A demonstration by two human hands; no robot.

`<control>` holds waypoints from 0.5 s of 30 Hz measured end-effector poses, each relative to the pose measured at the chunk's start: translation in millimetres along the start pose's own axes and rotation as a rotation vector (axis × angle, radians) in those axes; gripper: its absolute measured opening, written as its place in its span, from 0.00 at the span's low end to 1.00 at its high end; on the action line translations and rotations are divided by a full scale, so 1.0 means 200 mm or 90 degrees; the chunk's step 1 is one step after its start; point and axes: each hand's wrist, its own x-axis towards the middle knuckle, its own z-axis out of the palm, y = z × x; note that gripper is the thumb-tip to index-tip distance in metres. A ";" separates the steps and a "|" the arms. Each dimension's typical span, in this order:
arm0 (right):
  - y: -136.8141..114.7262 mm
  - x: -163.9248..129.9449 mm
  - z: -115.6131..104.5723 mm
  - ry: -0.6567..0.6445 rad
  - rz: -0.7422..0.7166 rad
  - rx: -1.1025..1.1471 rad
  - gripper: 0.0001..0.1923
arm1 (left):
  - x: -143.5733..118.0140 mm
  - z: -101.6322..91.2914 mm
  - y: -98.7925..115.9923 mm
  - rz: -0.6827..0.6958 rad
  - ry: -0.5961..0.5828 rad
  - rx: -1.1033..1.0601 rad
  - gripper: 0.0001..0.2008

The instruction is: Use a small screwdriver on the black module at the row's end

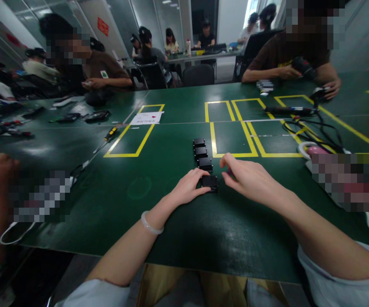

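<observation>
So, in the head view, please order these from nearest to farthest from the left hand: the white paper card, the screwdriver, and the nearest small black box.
1. Nearest small black box: at the left hand fingertips, touching.
2. Screwdriver: farther up the table on the left, by the yellow outline.
3. White paper card: farthest, at the top of that outline.

Smooth, slightly glossy green mat on the table (178, 230), marked with matt yellow tape outlines (136, 140); matt black plastic on the small blocks (203, 162); translucent, polished bangle (150, 225) at the left wrist; white paper sheet (147, 118).
</observation>
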 end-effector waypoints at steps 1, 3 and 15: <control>0.00 0.00 0.00 0.002 0.000 0.004 0.08 | 0.00 0.00 0.00 0.001 0.000 -0.002 0.18; 0.00 0.00 0.00 0.001 0.001 0.008 0.08 | 0.00 0.00 -0.01 0.002 0.005 -0.004 0.18; -0.01 0.00 -0.01 0.005 0.001 0.016 0.08 | 0.00 0.00 0.00 0.004 0.008 0.002 0.18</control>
